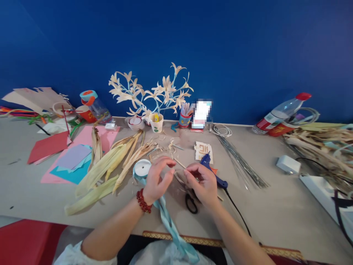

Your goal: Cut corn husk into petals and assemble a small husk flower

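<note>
My left hand (160, 177), with a red bead bracelet (143, 201) on its wrist, hovers over the table beside the ribbon spool (142, 168). Its fingers are bent, with a gap between thumb and forefinger. Close by on the right, my right hand (202, 182) has thumb and fingers pinched together; whatever it grips is too small to make out. Black-handled scissors (191, 203) lie below the hands, partly covered. Past the right hand is a blue glue gun (206, 160), its middle hidden. Light blue ribbon (171, 228) trails down to my lap.
Dried corn husks (107, 165) and coloured paper (73, 158) lie left. Husk flowers (157, 94) stand in a paper cup (156, 123) behind. Metal wires (239, 158) lie right, near a white plug adapter (288, 164), a power strip (317, 187) and a leaning plastic bottle (281, 114).
</note>
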The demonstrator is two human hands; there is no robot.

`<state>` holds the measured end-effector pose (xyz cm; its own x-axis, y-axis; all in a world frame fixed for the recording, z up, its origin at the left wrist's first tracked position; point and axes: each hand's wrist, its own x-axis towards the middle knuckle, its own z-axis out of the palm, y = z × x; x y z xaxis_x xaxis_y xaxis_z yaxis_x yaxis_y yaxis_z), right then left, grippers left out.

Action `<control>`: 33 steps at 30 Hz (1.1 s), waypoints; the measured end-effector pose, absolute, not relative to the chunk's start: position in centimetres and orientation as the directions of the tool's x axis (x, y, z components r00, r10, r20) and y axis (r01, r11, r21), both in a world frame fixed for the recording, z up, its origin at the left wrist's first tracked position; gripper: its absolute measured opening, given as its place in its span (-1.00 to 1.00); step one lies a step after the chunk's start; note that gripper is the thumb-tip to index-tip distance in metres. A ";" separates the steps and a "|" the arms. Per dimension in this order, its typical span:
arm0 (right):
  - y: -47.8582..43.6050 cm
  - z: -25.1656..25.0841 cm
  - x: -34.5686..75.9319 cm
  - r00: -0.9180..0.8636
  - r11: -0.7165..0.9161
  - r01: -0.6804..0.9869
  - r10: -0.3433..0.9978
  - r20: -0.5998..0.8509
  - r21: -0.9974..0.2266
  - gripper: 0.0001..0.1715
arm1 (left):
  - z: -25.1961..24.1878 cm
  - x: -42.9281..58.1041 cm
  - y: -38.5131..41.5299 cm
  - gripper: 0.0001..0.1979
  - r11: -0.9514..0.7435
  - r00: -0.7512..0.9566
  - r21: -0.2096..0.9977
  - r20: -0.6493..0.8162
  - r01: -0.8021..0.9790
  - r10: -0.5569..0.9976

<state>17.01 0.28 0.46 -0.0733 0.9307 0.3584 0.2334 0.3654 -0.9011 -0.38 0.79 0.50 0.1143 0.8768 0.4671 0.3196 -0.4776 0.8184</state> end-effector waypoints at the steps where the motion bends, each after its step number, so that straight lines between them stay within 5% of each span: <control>1: 0.3 0.4 17.0 -0.087 0.366 0.233 0.931 0.355 -0.901 -0.86 | 0.7 -0.2 0.6 -0.83 -0.500 0.155 0.806 0.476 0.318 0.866; 9: 0.2 0.1 16.8 -0.113 0.363 0.226 0.931 0.346 -0.904 -0.86 | 0.7 0.7 0.4 -0.92 -0.496 0.222 0.786 0.444 0.368 0.868; 22: 1.7 -0.8 18.1 0.058 0.283 0.209 0.952 0.301 -0.936 -0.79 | 2.2 -0.5 0.5 -0.67 -0.264 0.098 0.906 0.246 0.332 0.964; 28: 1.5 -0.4 18.4 0.108 0.316 0.143 0.937 0.332 -0.938 -0.78 | 7.2 -5.4 -2.8 -0.73 -0.327 0.422 0.702 0.042 0.633 0.906; 33: 1.3 0.1 18.6 0.134 0.327 0.071 0.933 0.334 -0.942 -0.77 | 6.7 -13.6 -8.9 -0.81 -0.275 0.444 0.414 -0.399 0.868 0.802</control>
<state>18.58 1.29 0.09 0.1340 0.9331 0.3336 0.0709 0.3267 -0.9425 -13.59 -8.92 6.69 0.4444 0.8018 -0.3995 0.8679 -0.2748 0.4138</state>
